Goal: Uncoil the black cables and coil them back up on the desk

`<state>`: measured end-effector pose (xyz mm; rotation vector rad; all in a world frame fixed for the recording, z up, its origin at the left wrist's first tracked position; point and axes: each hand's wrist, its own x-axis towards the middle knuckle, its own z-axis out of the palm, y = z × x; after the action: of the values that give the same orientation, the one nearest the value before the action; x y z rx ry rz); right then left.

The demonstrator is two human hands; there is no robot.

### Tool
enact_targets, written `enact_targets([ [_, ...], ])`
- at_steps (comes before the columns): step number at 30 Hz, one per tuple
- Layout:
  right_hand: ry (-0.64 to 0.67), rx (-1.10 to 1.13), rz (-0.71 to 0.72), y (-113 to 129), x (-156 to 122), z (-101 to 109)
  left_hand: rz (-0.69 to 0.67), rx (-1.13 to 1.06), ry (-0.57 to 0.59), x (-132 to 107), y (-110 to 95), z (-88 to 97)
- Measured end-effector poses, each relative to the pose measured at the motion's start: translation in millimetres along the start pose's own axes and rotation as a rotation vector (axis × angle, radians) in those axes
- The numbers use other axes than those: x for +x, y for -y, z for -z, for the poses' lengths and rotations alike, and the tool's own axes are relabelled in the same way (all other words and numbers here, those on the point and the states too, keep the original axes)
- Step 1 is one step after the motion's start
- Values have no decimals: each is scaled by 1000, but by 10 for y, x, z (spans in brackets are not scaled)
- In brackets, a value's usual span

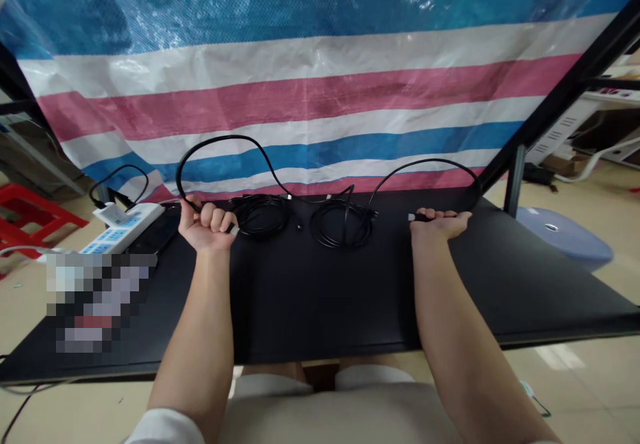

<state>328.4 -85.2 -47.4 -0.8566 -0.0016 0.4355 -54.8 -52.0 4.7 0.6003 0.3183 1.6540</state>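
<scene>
My left hand (209, 225) is closed around one end of a black cable (220, 139), and a pale plug tip pokes out beside the fingers. From that fist the cable arches up and over toward the table's middle. On the right, my right hand (441, 223) grips a cable end with a light-coloured connector (415, 217); a black cable (430, 160) loops from it back to the middle. Between the hands lie two black cable coils, a left coil (263, 214) and a right coil (343, 223). Whether both held ends belong to one cable I cannot tell.
A white power strip (127, 227) with a plugged-in adapter lies at the black table's (320, 297) left, near a dark phone-like slab (155, 234). A striped sheet (310, 84) hangs behind. Stools stand either side: red (45, 214) and blue-grey (565, 234).
</scene>
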Motion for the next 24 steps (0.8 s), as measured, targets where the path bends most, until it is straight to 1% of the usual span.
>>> enact_targets([
  [2, 91, -55, 47, -12, -6, -15, 5, 101, 34, 8, 9, 17],
  [4, 251, -115, 105, -38, -62, -50, 41, 177, 55, 15, 36, 12],
  [7, 505, -196, 160, -104, -260, -127, 134, 257, 69, 19, 120, -20],
  [10, 753, -342, 188, -178, -500, -189, 179, 365, 114, 23, 239, -35],
  [12, 847, -419, 197, -212, -608, -203, 168, 451, 162, 26, 317, -29],
  [14, 892, -473, 231, -231, -665, -199, 131, 526, 198, 22, 382, -24],
  [17, 977, -612, 352, -250, -742, -181, 77, 590, 224, 1, 443, -38],
  [19, 1084, -775, 440, -279, -857, -179, 72, 599, 245, -18, 465, -58],
  [21, 1219, -975, 547, -327, -1035, -193, 88, 590, 270, -35, 480, -76],
  [23, 1343, -1183, 713, -383, -1239, -219, 114, 577, 293, -47, 490, -86],
  [24, 1379, -1286, 773, -408, -1331, -232, 125, 570, 298, -51, 493, -89],
])
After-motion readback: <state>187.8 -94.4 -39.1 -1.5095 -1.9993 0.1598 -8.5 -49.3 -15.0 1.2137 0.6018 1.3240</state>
